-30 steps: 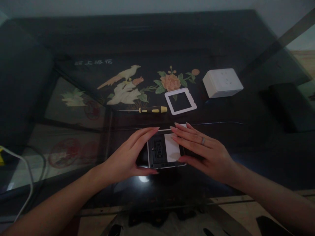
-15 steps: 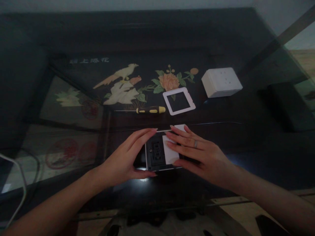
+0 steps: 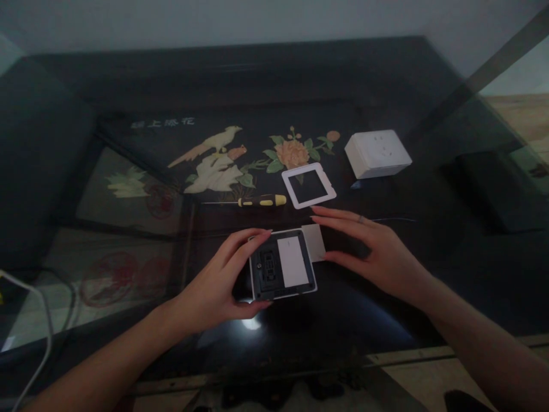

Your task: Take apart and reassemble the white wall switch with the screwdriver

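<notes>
Pale characters on the dark tabletop read 上添花; 1 more is blurred.

My left hand is gripping the dark switch module by its edges; my right hand is touching the small white panel beside it.

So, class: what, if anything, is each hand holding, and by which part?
Left hand: the dark panel, by its far and near edges. Right hand, at the outer white piece: cannot tell.

The right hand has slid off the dark-faced plate, uncovering its white panel, to beyond its right edge.
</notes>
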Demonstrator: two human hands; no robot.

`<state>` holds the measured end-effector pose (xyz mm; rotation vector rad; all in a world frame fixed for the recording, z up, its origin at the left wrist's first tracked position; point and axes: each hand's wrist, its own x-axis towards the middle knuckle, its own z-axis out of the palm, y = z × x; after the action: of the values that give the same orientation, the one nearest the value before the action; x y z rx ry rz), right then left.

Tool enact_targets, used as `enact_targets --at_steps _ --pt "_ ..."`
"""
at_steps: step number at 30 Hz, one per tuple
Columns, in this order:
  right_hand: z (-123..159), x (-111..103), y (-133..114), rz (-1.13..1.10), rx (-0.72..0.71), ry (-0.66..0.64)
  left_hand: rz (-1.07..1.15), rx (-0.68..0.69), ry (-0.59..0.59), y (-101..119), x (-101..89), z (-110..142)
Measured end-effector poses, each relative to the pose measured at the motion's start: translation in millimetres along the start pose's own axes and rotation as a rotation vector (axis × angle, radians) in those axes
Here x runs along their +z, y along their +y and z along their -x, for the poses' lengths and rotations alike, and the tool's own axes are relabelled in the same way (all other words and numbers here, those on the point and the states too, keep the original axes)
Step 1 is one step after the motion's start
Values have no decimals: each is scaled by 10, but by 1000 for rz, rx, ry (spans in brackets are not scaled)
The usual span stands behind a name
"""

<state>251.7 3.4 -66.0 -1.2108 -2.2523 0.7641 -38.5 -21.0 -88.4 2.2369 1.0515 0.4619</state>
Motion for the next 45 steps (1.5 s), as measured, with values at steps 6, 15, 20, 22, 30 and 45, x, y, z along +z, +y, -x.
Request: enact_targets --at_steps 6,15,20,22,30,45 --pt "25 -32 173 102 19 -195 -24 -43 -43 -22 -103 -18" --pt "37 11 175 154 -37 -176 -197 -29 -101 258 -343 -125" --pt "61 -120 235 204 33 -34 -407 61 -41 682 -109 -573" --pt "60 -156 246 234 49 41 -512 66 -54 794 36 -756" --pt "51 -185 235 237 84 98 -746 39 -90 841 426 -935" --pt "30 -192 63 170 -37 156 -469 119 251 505 -451 -299"
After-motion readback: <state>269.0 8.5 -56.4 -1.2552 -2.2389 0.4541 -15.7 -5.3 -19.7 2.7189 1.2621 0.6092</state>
